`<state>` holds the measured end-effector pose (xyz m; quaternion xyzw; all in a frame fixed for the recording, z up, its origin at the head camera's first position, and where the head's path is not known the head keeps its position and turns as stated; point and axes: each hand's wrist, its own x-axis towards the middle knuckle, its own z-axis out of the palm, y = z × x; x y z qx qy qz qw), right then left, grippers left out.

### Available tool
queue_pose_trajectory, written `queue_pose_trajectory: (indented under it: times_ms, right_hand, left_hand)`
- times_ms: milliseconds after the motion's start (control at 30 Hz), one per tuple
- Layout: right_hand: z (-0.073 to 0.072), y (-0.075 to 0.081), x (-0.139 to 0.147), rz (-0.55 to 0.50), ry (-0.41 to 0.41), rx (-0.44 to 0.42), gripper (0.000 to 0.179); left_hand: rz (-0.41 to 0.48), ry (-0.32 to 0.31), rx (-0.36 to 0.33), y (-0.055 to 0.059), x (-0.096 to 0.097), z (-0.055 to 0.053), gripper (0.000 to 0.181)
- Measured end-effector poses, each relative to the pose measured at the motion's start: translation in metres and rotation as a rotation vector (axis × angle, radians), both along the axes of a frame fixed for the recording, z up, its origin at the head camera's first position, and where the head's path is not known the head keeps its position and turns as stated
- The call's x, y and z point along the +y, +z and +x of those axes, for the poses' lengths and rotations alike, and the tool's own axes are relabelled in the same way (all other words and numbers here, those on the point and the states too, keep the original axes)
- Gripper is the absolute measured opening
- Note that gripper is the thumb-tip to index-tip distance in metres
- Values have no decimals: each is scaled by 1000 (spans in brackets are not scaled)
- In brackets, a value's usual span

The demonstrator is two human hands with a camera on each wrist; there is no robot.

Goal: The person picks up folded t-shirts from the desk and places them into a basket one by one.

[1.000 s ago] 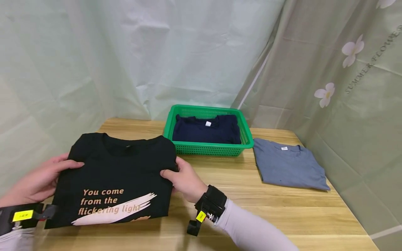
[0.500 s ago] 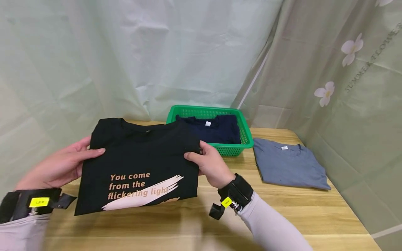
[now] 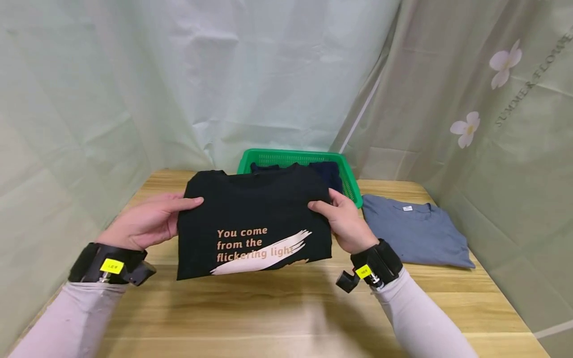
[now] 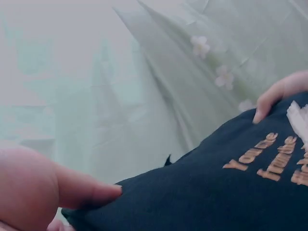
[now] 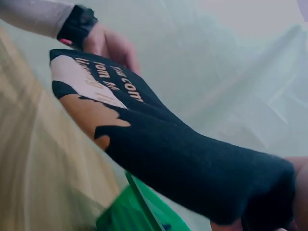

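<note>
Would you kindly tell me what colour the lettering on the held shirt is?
The lettering is orange-tan, best seen in the head view.

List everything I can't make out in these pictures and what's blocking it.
Head view: most of the navy garment and most of the front of the green plastic basket, behind the black T-shirt.
Head view: fingertips of the left hand and right hand behind the black T-shirt.
Head view: any lettering on the gray shirt's collar tag, too small.
Right wrist view: most of the right hand, cut by the edge.
</note>
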<state>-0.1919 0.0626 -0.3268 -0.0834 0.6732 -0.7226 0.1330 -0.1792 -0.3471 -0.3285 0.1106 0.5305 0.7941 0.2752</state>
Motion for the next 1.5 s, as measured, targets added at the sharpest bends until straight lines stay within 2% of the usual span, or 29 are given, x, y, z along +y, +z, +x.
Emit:
queue_pose_trajectory:
  times_ms: [100,200,367,500,600,700,900,1000,1133,1300,1400,1500]
  right_hand:
    - [-5,1,13,10,-5,-2,36]
    - [-11,1,25,38,-25,-5,40]
    - [-23,-2,43,76,-64,-20,46]
    - [-33,-1,54,53,-91,-33,39]
    - [-40,3,61,30,-92,-48,33]
    - [-50,7,66,17,-94,-65,29]
    - [-74,12,71,-8,-142,-116,21]
    - [-86,15,71,-47,-165,-148,18]
    - [-99,18,70,-129,-171,-151,20]
    - [-110,18,67,-229,-95,-172,21]
    - [-115,19,64,-244,-63,-194,25]
    - [-119,21,61,-240,-79,-198,37]
  left_hand:
    - [30,16,-66,4,15,-5,28]
    - [58,1,-79,7,29,-12,31]
    - [37,-35,-34,11,49,-23,42]
    - [-3,-29,7,15,64,-34,39]
    - [-13,-12,-4,18,75,-46,38]
    - [-5,22,-30,21,84,-59,46]
    - [4,114,-54,25,97,-83,79]
    - [13,160,-67,26,104,-95,85]
    - [63,206,-79,26,111,-111,84]
    - [137,265,-79,26,114,-127,83]
    - [165,297,-60,24,115,-135,78]
    - [182,319,-42,21,116,-141,75]
